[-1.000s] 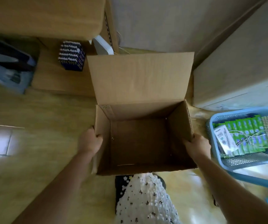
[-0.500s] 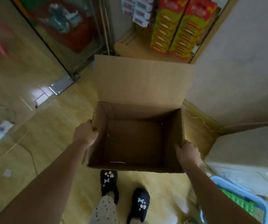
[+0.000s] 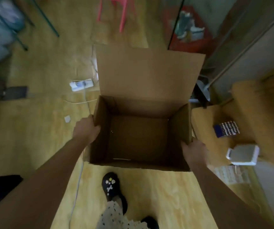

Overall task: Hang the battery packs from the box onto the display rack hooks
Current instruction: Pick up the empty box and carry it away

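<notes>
I carry an open brown cardboard box (image 3: 149, 75) above the floor, its far flap standing up. Its inside is bare, with no battery packs in it. My left hand (image 3: 85, 131) grips the box's left wall near the rim. My right hand (image 3: 194, 152) grips the right wall at the near corner. A block of blue-and-white batteries (image 3: 226, 128) lies on a low wooden shelf at the right. No display rack hooks are in view.
The wooden floor (image 3: 38, 123) holds a white power strip (image 3: 81, 84) with a cable trailing toward me. A pink stool (image 3: 114, 12) stands far ahead. A glass door (image 3: 190, 25) and wooden shelving (image 3: 255, 113) with a white device (image 3: 242, 154) are at the right. My black shoe (image 3: 111, 185) is below the box.
I have kept turning with the box held in both hands. The blue basket of green packs and the red-yellow stock have left view; the pink stool and power strip came in.
</notes>
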`<move>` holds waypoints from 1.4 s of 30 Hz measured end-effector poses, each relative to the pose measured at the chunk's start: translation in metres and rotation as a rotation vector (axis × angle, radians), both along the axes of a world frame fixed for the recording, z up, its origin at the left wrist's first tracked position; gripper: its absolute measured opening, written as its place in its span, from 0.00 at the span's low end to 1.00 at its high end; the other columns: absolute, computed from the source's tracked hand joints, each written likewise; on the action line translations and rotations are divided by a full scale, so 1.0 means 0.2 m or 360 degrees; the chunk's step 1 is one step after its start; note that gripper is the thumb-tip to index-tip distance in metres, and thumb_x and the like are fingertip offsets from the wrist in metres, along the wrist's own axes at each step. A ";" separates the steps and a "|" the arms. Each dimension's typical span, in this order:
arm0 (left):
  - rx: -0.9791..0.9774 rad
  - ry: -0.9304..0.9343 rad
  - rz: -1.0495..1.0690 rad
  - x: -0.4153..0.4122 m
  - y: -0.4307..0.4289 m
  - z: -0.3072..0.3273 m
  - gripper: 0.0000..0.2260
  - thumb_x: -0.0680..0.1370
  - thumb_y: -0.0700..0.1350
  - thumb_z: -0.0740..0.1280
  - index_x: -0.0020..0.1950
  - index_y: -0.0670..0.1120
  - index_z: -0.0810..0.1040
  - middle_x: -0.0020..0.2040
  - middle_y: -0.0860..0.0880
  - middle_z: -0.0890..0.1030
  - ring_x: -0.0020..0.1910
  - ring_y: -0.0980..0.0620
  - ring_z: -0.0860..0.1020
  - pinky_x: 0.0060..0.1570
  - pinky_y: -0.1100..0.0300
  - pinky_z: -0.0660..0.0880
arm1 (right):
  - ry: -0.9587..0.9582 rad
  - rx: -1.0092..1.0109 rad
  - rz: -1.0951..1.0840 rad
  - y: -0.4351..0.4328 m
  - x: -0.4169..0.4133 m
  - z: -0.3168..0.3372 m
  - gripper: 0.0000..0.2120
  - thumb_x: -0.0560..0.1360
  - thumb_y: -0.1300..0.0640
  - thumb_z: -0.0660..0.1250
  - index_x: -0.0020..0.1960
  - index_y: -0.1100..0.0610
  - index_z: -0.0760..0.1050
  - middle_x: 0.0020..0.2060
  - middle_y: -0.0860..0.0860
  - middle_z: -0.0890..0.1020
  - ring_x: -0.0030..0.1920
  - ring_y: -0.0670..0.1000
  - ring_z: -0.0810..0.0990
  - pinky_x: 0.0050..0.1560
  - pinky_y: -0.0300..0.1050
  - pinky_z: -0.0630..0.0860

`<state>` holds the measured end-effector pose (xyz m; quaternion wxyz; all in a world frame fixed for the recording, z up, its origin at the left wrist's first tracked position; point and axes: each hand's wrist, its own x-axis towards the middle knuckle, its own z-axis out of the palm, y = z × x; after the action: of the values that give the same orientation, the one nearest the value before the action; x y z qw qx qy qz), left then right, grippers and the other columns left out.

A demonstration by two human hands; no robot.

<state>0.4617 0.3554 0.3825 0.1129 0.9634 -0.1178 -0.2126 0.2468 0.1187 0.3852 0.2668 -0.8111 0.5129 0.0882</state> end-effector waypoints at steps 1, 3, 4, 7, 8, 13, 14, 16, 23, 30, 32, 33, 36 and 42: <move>0.0027 0.0012 0.0058 0.07 0.08 -0.01 0.16 0.76 0.44 0.63 0.60 0.38 0.71 0.53 0.36 0.78 0.53 0.36 0.77 0.50 0.48 0.74 | 0.0008 -0.0006 0.0059 0.04 0.11 0.00 0.14 0.77 0.51 0.60 0.51 0.61 0.76 0.36 0.55 0.77 0.40 0.57 0.79 0.46 0.53 0.78; 0.0065 0.0048 0.0173 0.20 0.23 -0.04 0.16 0.76 0.45 0.62 0.61 0.39 0.70 0.54 0.37 0.78 0.53 0.36 0.77 0.50 0.48 0.74 | 0.0045 -0.0041 0.0169 0.13 0.34 -0.01 0.14 0.77 0.51 0.60 0.52 0.61 0.76 0.36 0.54 0.76 0.39 0.57 0.77 0.44 0.49 0.75; 0.0072 0.0071 0.0233 0.26 0.31 -0.05 0.16 0.76 0.45 0.62 0.61 0.39 0.70 0.54 0.38 0.78 0.53 0.37 0.77 0.50 0.48 0.75 | 0.0064 -0.0057 0.0220 0.17 0.46 -0.02 0.14 0.77 0.51 0.60 0.53 0.60 0.76 0.37 0.54 0.76 0.39 0.56 0.76 0.43 0.47 0.73; 0.0072 0.0145 0.0418 0.44 0.53 -0.07 0.17 0.77 0.46 0.62 0.63 0.40 0.70 0.54 0.39 0.79 0.53 0.38 0.77 0.53 0.48 0.76 | 0.0163 -0.0091 0.0414 0.31 0.77 -0.01 0.14 0.78 0.51 0.60 0.54 0.60 0.76 0.37 0.54 0.75 0.38 0.55 0.74 0.40 0.42 0.67; 0.0061 0.0160 0.0487 0.50 0.61 -0.08 0.17 0.77 0.45 0.62 0.63 0.40 0.70 0.54 0.39 0.79 0.53 0.39 0.77 0.53 0.48 0.76 | 0.0169 -0.0087 0.0473 0.36 0.88 -0.02 0.14 0.78 0.51 0.60 0.54 0.60 0.76 0.37 0.53 0.74 0.37 0.53 0.72 0.40 0.41 0.66; 0.0022 0.0233 0.0777 0.73 0.94 -0.11 0.16 0.77 0.44 0.62 0.63 0.41 0.70 0.54 0.40 0.79 0.52 0.40 0.78 0.52 0.49 0.76 | 0.0132 -0.0012 0.0770 0.58 1.37 -0.07 0.11 0.77 0.51 0.61 0.52 0.56 0.78 0.35 0.50 0.79 0.32 0.51 0.76 0.30 0.40 0.70; 0.0016 0.0246 0.0833 0.76 1.00 -0.12 0.16 0.77 0.45 0.62 0.63 0.41 0.70 0.54 0.40 0.79 0.50 0.42 0.78 0.50 0.50 0.76 | 0.0138 -0.0008 0.0837 0.61 1.47 -0.08 0.10 0.77 0.51 0.61 0.51 0.55 0.78 0.35 0.50 0.80 0.32 0.51 0.77 0.31 0.40 0.72; 0.0011 0.0253 0.0940 0.82 1.10 -0.13 0.15 0.78 0.45 0.61 0.63 0.41 0.70 0.52 0.42 0.79 0.46 0.46 0.77 0.45 0.53 0.75 | 0.0143 -0.0020 0.0977 0.68 1.66 -0.10 0.10 0.77 0.51 0.62 0.51 0.54 0.78 0.35 0.50 0.80 0.33 0.50 0.77 0.30 0.39 0.72; 0.0052 0.0314 0.1396 1.02 1.36 -0.19 0.12 0.77 0.46 0.62 0.58 0.43 0.71 0.51 0.42 0.80 0.50 0.42 0.78 0.43 0.55 0.74 | 0.0247 -0.0062 0.1565 0.94 2.39 -0.18 0.11 0.77 0.50 0.59 0.50 0.53 0.78 0.36 0.49 0.81 0.34 0.49 0.79 0.29 0.38 0.69; -0.0084 0.0309 0.1830 1.22 1.52 -0.21 0.11 0.77 0.46 0.62 0.57 0.43 0.71 0.50 0.42 0.80 0.48 0.42 0.78 0.45 0.54 0.74 | 0.0228 -0.0264 0.2043 1.24 3.01 -0.13 0.15 0.78 0.47 0.57 0.52 0.56 0.77 0.42 0.53 0.82 0.44 0.55 0.82 0.41 0.44 0.74; -0.0069 0.0303 0.1920 1.26 1.61 -0.21 0.13 0.78 0.47 0.61 0.59 0.42 0.70 0.51 0.42 0.79 0.48 0.42 0.78 0.42 0.56 0.71 | 0.0212 -0.0285 0.2138 1.38 3.13 -0.13 0.15 0.78 0.47 0.57 0.54 0.56 0.76 0.45 0.54 0.83 0.48 0.56 0.81 0.43 0.45 0.74; -0.0050 0.0310 0.1942 1.28 1.67 -0.22 0.14 0.78 0.47 0.61 0.60 0.42 0.70 0.52 0.41 0.79 0.50 0.41 0.78 0.42 0.56 0.71 | 0.0211 -0.0297 0.2184 1.46 3.19 -0.14 0.16 0.78 0.47 0.57 0.55 0.56 0.76 0.47 0.54 0.82 0.49 0.56 0.81 0.45 0.45 0.74; -0.0069 0.0322 0.2033 1.33 1.89 -0.25 0.13 0.78 0.47 0.60 0.60 0.42 0.70 0.53 0.40 0.79 0.53 0.39 0.77 0.46 0.54 0.73 | 0.0211 -0.0313 0.2289 1.75 3.35 -0.18 0.15 0.78 0.48 0.57 0.55 0.55 0.77 0.46 0.54 0.82 0.50 0.56 0.81 0.48 0.47 0.77; -0.0125 0.0317 0.2286 1.45 2.36 -0.27 0.12 0.77 0.46 0.61 0.58 0.41 0.71 0.52 0.41 0.78 0.51 0.41 0.78 0.48 0.52 0.76 | 0.0235 -0.0306 0.2498 2.36 3.62 -0.22 0.15 0.78 0.48 0.56 0.56 0.56 0.75 0.47 0.54 0.82 0.49 0.57 0.80 0.45 0.45 0.74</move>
<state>0.7518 0.8278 0.3292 0.2693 0.7743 0.5473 -0.1684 0.9712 0.5909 0.3415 0.0210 -0.9473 -0.1868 0.2594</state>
